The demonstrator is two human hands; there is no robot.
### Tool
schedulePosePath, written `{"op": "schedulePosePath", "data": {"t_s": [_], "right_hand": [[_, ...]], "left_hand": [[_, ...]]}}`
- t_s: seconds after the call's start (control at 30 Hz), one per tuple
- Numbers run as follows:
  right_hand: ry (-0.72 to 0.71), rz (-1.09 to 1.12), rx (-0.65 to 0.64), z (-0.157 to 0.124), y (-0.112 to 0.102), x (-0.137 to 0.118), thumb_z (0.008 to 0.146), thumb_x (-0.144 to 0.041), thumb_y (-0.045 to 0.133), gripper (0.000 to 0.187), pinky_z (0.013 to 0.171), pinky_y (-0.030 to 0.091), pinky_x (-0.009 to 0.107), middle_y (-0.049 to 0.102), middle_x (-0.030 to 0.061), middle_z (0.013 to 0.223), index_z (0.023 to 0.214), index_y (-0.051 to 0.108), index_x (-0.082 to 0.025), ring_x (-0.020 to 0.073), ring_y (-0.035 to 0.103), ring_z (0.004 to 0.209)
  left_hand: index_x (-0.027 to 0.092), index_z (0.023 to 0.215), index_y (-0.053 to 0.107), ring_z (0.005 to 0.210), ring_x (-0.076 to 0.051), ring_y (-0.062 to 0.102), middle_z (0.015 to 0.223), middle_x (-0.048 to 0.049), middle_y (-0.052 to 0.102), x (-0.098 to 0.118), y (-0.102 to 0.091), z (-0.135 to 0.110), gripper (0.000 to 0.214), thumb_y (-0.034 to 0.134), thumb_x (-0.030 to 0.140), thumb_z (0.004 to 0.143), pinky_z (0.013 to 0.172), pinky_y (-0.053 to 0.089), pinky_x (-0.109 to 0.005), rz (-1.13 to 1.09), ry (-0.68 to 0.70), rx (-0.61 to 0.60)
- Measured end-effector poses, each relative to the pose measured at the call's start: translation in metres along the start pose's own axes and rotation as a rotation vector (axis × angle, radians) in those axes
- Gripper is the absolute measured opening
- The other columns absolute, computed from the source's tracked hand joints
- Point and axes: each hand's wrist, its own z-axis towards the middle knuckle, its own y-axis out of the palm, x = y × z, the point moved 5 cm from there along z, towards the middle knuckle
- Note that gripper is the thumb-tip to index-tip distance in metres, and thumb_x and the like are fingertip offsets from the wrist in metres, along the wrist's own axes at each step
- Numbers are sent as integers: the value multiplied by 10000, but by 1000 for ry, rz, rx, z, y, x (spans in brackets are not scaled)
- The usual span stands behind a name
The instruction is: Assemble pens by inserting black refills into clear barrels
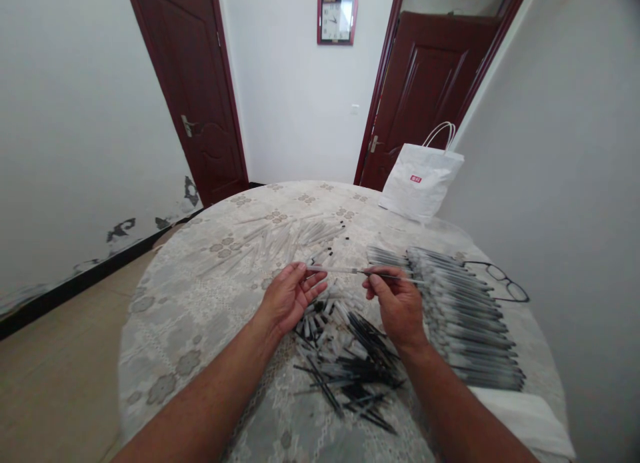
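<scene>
Between thumb and fingers, my left hand (295, 293) pinches the end of a clear pen barrel (333, 270), which points to the right. My right hand (397, 300) grips a dark pen refill (387, 275), its tip meeting or just inside the barrel's open end; I cannot tell which. Below both hands lie a heap of black refills (370, 370) and a pile of short clear caps (345, 313). Farther off, loose clear barrels (290, 236) are spread on the table, with a few small black plugs (343, 223) by them.
Rows of assembled pens (475, 316) are stacked on the right of the round table, beside a pair of glasses (505, 283). A white paper bag (423, 180) stands at the back right. White material (520, 416) lies near the front right edge. The tablecloth (175, 356) is patterned.
</scene>
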Motion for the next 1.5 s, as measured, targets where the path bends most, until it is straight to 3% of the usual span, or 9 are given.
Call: {"op": "schedulePosePath", "data": {"t_s": [0.2, 0.43, 0.53, 0.67, 0.8, 0.93, 1.03, 1.3, 1.5], "right_hand": [[6, -42, -58, -1, 2, 3, 839, -264, 680, 135, 586, 492, 264, 680, -3, 761, 959, 679, -202, 121, 602, 607], [177, 101, -119, 2, 2, 22, 816, -292, 712, 177, 550, 457, 257, 639, -21, 665, 954, 656, -196, 121, 575, 564], [227, 292, -76, 4, 1, 21, 776, -302, 740, 270, 521, 460, 246, 666, -2, 811, 1009, 636, -215, 120, 593, 600], [241, 482, 32, 7, -4, 14, 840, -400, 656, 303, 496, 474, 235, 660, 9, 910, 1093, 592, -246, 121, 626, 634], [187, 408, 154, 9, -9, 12, 853, -415, 652, 287, 467, 476, 218, 649, -11, 831, 1067, 580, -238, 109, 617, 578], [181, 285, 181, 8, -9, 20, 823, -416, 702, 348, 433, 462, 204, 643, -17, 809, 1086, 576, -227, 103, 603, 538], [222, 220, 91, 5, -5, 30, 849, -494, 655, 369, 421, 450, 196, 651, 2, 846, 1094, 587, -226, 108, 611, 562], [362, 77, -327, -15, 20, 38, 932, -667, 377, 587, 436, 452, 212, 666, 78, 948, 1201, 600, -196, 145, 627, 657], [359, 122, -438, -23, 30, 35, 914, -672, 416, 579, 446, 438, 221, 674, 64, 960, 1244, 577, -224, 150, 627, 658]], "left_hand": [[151, 915, 558, 911, -220, 728, 982, -112, 725, -1, 7, -6, 133, 675, 179, 860, 785, 610, -355, 0, -31, -36], [133, 982, 630, 892, -212, 731, 938, -101, 731, -4, 10, -8, 172, 709, 151, 830, 771, 611, -317, 11, -65, -69], [125, 1005, 643, 876, -208, 733, 934, -108, 734, -5, 10, -8, 178, 701, 151, 838, 768, 609, -310, 9, -65, -62], [122, 1022, 646, 859, -204, 736, 918, -103, 736, -10, 9, -8, 188, 695, 142, 841, 779, 608, -315, 2, -71, -42], [123, 1006, 638, 846, -203, 738, 907, -99, 733, -14, 7, -7, 177, 693, 135, 839, 772, 609, -319, -4, -89, -33], [124, 994, 639, 854, -210, 736, 910, -98, 729, -15, 9, -8, 169, 697, 140, 835, 759, 611, -322, -6, -102, -51], [123, 972, 643, 861, -215, 734, 908, -100, 726, -15, 11, -10, 159, 707, 144, 828, 763, 611, -325, -1, -114, -64], [107, 974, 654, 820, -215, 736, 896, -132, 726, -20, 14, -14, 137, 683, 145, 845, 722, 612, -312, 8, -175, -100], [92, 967, 649, 835, -217, 740, 938, -163, 736, -29, 14, -15, 132, 671, 173, 865, 715, 610, -291, -8, -248, -155]]}}
